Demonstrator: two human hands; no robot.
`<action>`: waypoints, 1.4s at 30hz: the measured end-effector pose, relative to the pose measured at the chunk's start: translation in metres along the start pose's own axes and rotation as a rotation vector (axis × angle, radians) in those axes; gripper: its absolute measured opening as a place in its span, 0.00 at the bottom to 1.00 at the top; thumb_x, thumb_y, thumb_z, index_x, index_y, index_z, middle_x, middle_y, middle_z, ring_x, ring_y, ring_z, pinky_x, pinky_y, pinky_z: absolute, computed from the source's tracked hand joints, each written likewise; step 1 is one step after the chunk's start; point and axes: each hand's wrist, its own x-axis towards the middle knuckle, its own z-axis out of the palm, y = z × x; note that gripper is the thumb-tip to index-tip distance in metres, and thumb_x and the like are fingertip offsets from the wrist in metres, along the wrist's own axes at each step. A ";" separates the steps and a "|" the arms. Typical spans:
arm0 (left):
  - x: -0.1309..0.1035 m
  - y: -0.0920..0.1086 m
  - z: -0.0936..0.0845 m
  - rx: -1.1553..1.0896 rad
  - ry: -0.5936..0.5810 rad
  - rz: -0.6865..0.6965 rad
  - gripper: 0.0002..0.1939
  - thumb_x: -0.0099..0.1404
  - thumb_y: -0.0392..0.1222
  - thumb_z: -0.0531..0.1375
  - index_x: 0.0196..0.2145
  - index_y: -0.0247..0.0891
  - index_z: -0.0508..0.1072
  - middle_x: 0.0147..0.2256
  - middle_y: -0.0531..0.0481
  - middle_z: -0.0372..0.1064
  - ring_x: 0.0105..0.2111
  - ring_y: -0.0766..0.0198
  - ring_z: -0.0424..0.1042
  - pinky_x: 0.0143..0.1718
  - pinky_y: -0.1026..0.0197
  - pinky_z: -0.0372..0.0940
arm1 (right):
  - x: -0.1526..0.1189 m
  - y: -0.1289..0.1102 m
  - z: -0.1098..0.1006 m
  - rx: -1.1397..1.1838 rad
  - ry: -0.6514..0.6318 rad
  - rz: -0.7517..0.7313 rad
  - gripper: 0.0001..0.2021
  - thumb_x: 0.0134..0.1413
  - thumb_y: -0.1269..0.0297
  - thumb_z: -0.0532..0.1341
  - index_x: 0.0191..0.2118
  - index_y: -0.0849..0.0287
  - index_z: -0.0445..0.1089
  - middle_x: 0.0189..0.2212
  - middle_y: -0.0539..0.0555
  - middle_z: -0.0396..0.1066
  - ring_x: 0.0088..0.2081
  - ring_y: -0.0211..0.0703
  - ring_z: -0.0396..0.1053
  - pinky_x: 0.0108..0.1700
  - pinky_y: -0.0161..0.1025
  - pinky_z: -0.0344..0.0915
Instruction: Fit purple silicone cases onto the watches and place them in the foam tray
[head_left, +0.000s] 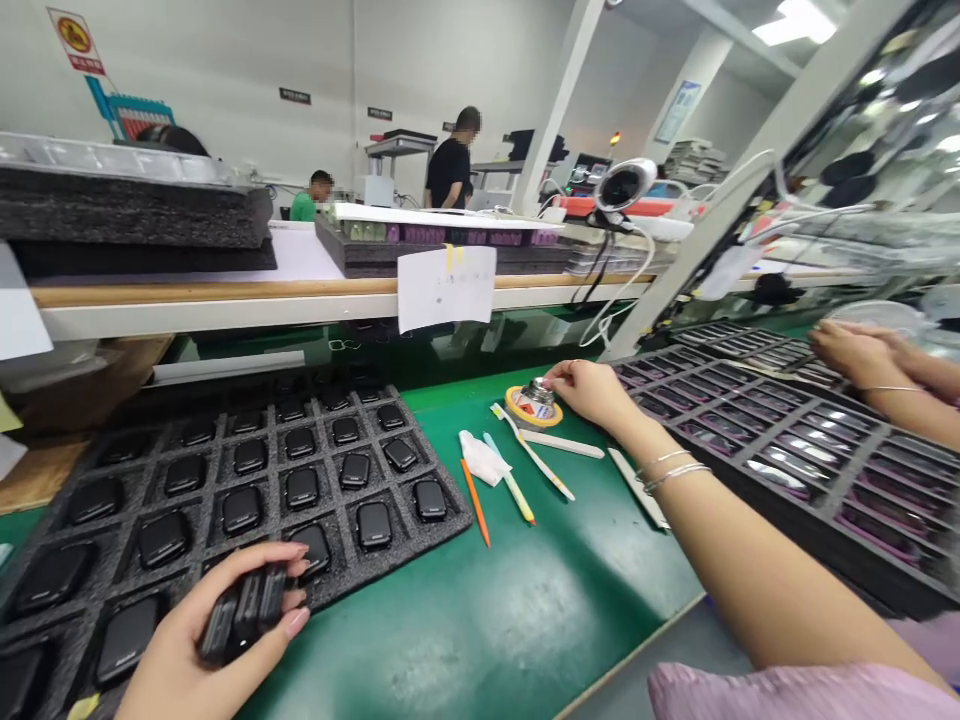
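Observation:
My left hand (196, 650) is wrapped round a stack of black smartwatch bodies (251, 605), over the front edge of a grey foam tray (341, 555). More black watch bodies (241, 508) sit in the tray's compartments. Farther right, my right hand (592, 388) has its fingers closed at a small round silver metal top (538, 390). That top stands within or on a yellow-rimmed tape roll (517, 408); which of the two I cannot tell. Beside the roll lie a white toothbrush (536, 455) and a pale flat stick (562, 443).
On the green mat (450, 620) lie an orange stick (475, 502), a pale pen-like tool (514, 485), crumpled white tissue (484, 460) and a white strip (637, 488). Right is a divided tray (750, 425) of purple-edged parts, near another person's hands (862, 355). A shelf (300, 305) crosses behind.

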 end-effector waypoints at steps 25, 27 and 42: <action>-0.008 0.007 -0.012 -0.226 -0.071 0.183 0.15 0.56 0.35 0.68 0.42 0.42 0.74 0.40 0.55 0.78 0.41 0.64 0.75 0.46 0.65 0.68 | -0.194 -0.255 0.001 0.924 0.095 -1.230 0.06 0.65 0.75 0.59 0.40 0.57 0.69 0.34 0.52 0.72 0.35 0.40 0.71 0.40 0.36 0.71; -0.008 0.007 -0.012 -0.233 -0.064 0.188 0.15 0.56 0.34 0.67 0.42 0.43 0.74 0.41 0.55 0.78 0.42 0.64 0.75 0.48 0.64 0.68 | -0.195 -0.255 0.002 0.912 0.077 -1.257 0.05 0.66 0.75 0.58 0.40 0.58 0.69 0.34 0.53 0.72 0.35 0.40 0.70 0.39 0.36 0.71; -0.007 0.012 -0.010 -0.268 -0.083 0.094 0.14 0.56 0.37 0.69 0.40 0.41 0.74 0.38 0.52 0.77 0.39 0.62 0.75 0.43 0.62 0.69 | -0.192 -0.254 0.012 0.959 0.119 -1.232 0.06 0.64 0.76 0.59 0.41 0.57 0.69 0.35 0.53 0.72 0.35 0.41 0.69 0.38 0.39 0.71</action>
